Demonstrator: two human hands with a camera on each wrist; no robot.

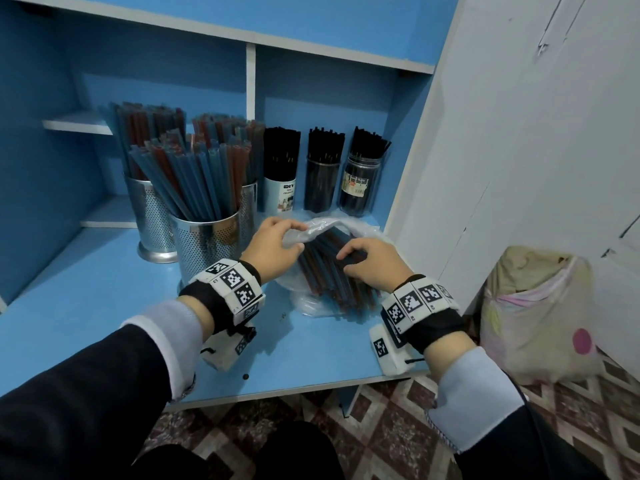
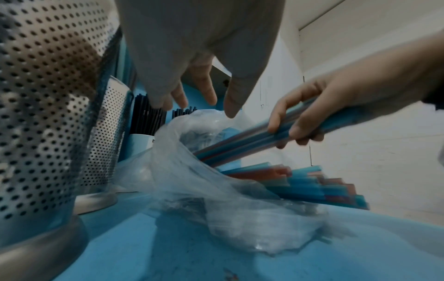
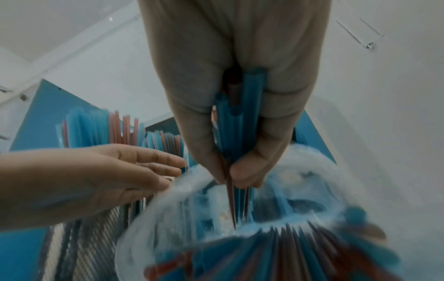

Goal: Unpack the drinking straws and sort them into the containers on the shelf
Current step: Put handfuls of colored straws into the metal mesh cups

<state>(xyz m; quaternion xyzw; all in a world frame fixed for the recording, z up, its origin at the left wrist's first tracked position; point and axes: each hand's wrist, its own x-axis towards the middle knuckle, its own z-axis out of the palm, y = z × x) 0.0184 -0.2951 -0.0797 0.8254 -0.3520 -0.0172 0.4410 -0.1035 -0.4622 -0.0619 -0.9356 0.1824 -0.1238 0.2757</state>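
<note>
Straws (image 1: 320,268) in plastic bag (image 1: 332,226), right hand (image 1: 372,263) grip pinching some, left hand (image 1: 273,242) fingers spread

We cannot read the small print on the label of the clear glass jar of black straws (image 1: 360,181) behind the crumpled clear plastic bag (image 1: 363,233). In the right wrist view, the blue and red straws (image 3: 283,252) in that bag smear into blur. The perforated steel cup (image 2: 36,114) left of the bag is cut off by the left wrist view's edge.
</note>
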